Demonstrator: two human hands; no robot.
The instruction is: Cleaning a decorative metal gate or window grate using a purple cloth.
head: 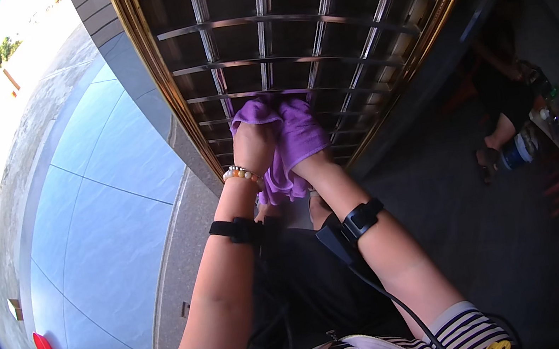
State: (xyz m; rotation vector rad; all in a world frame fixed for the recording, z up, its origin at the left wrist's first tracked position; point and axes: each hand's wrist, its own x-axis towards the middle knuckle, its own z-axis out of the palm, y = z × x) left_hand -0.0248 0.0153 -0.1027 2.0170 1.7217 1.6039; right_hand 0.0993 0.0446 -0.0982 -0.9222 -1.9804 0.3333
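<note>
Both of my hands are at a metal grille point(263, 19) with shiny crossing bars, set in a gold-coloured frame point(159, 79). A purple cloth point(303, 131) is bunched against its lower bars and hangs down below my hands. My left hand point(253, 148), with a beaded bracelet at the wrist, grips the cloth's left part; its fingertips are hidden. Close beside it, my right hand point(314, 163) is mostly covered by the cloth, which folds over its back. The fingers of that hand cannot be seen.
Left of the grille, a stone sill point(173, 253) borders a pale tiled floor point(101, 199) with a red basin point(43, 348). In the dark area at right, a person point(500, 84) is near a blue-and-white bucket point(517, 152). A cable point(399, 299) runs along my right arm.
</note>
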